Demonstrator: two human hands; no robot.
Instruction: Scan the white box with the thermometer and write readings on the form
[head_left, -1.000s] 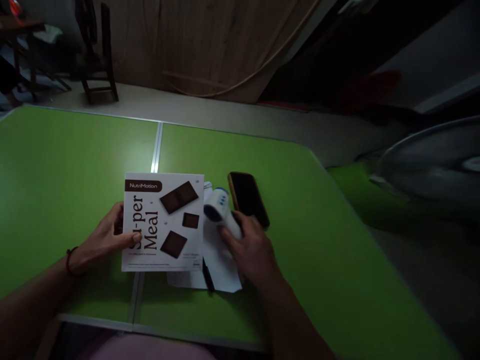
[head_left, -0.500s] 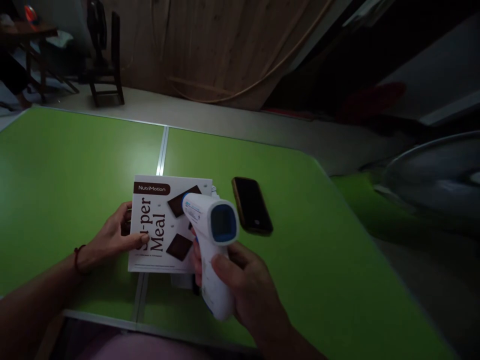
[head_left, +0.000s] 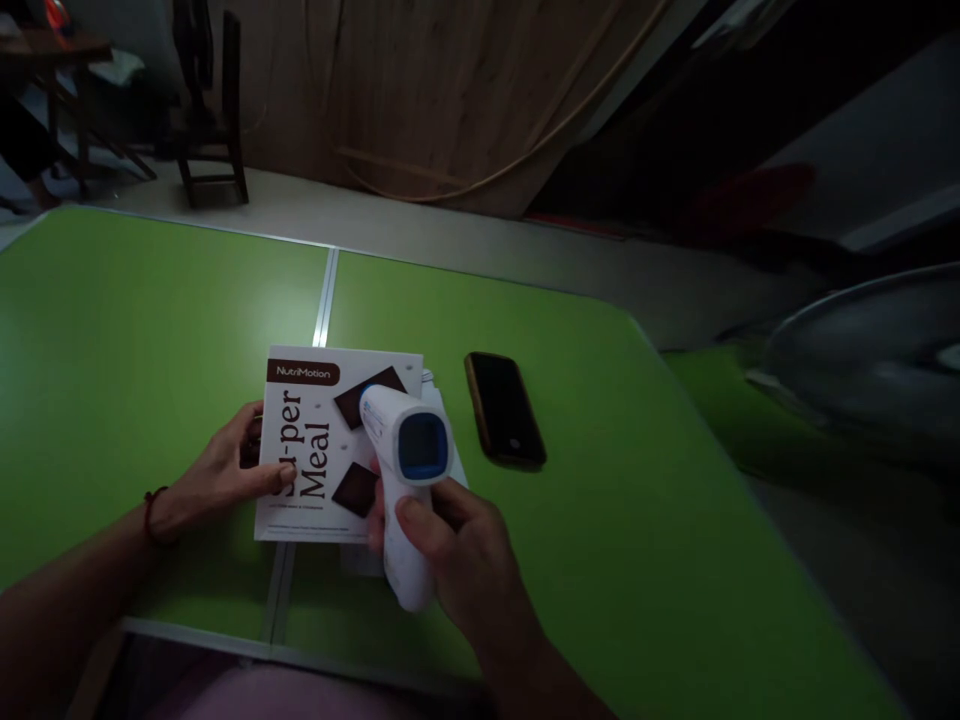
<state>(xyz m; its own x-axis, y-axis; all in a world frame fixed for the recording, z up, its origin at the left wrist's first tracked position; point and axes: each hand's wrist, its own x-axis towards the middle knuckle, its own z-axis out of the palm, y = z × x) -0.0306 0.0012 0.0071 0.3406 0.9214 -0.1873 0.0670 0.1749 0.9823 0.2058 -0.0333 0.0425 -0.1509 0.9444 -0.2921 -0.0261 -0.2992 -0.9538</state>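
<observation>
My left hand [head_left: 232, 465] grips the left side of a white NutriMotion box [head_left: 315, 450], its thumb lying on the printed front and its fingers behind. Wrapped in my right hand [head_left: 457, 545] is a white infrared thermometer [head_left: 405, 500] with a blue-framed screen facing me. Its nose points away, toward the box, and covers part of the brown squares printed there. I cannot tell whether the two touch. Behind the box a white item [head_left: 448, 435] partly shows, mostly hidden.
A dark phone in a brown-edged case [head_left: 506, 410] lies to the right on the green table [head_left: 600, 540]. A metal strip [head_left: 325, 300] divides the tabletop. Beyond stand a wooden chair [head_left: 214, 130] and another table [head_left: 60, 50], with a person's leg [head_left: 26, 150] at the far left.
My right hand has shifted slightly left with the thermometer, showing more of the white item behind the box. My left hand and the box have hardly moved.
</observation>
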